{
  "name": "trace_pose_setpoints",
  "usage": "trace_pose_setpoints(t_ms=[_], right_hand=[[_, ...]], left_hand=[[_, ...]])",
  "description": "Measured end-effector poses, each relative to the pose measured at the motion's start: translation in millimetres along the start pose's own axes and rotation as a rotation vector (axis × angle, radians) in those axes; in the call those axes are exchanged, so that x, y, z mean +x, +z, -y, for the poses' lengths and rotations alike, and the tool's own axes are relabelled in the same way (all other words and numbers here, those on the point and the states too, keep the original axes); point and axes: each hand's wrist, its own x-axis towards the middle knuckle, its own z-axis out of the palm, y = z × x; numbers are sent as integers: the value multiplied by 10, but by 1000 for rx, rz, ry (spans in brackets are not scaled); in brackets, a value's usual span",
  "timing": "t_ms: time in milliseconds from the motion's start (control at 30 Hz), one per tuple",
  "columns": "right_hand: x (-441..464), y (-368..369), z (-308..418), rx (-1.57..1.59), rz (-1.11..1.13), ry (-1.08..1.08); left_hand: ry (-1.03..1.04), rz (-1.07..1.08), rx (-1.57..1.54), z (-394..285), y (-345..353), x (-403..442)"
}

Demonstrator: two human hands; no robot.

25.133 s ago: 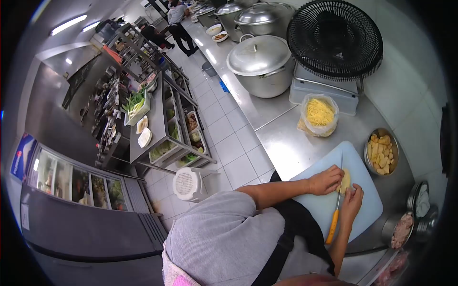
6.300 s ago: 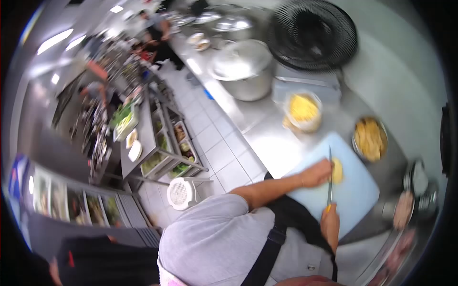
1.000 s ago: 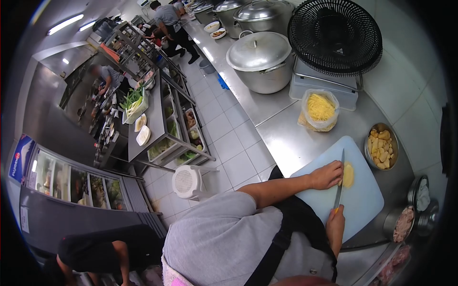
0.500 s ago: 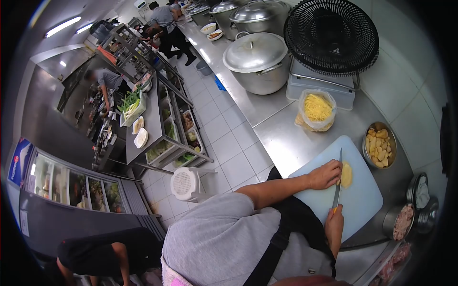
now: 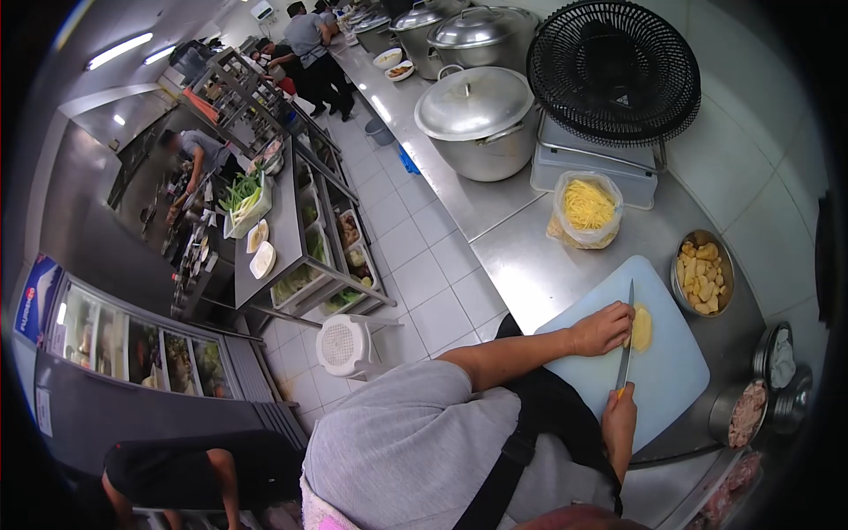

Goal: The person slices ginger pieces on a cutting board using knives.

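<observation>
A kitchen knife (image 5: 626, 353) with a yellow handle is in my right hand (image 5: 620, 417), its fingers wrapped round the grip. The blade points away across a white cutting board (image 5: 671, 380). My left hand (image 5: 602, 328) lies against the blade's left side, fingers curled down on a piece of ginger that they mostly hide. Pale yellow ginger slices (image 5: 642, 329) lie flat just right of the blade. Past the board's right edge stands a metal bowl of peeled ginger chunks (image 5: 704, 276). A clear plastic bag of thin yellow strips (image 5: 587, 208) stands beyond the board.
Lidded pots (image 5: 477, 115) line the steel counter, beside black baskets (image 5: 614, 71) stacked on a scale (image 5: 592, 172). A bowl of raw meat (image 5: 747, 413) sits at the right. A white stool (image 5: 344, 344) stands on the floor; co-workers (image 5: 309, 49) work farther off.
My hands, knife and ginger look nearly the same as before. The view has shifted slightly. In the background, co-workers at the far counter have changed posture.
</observation>
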Motion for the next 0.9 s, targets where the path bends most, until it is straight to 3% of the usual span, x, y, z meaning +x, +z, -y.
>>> trace_pose_setpoints(t_ms=[900], right_hand=[[-15, 24, -3, 28, -17, -18]], left_hand=[[-37, 3, -15, -49, -40, 22]])
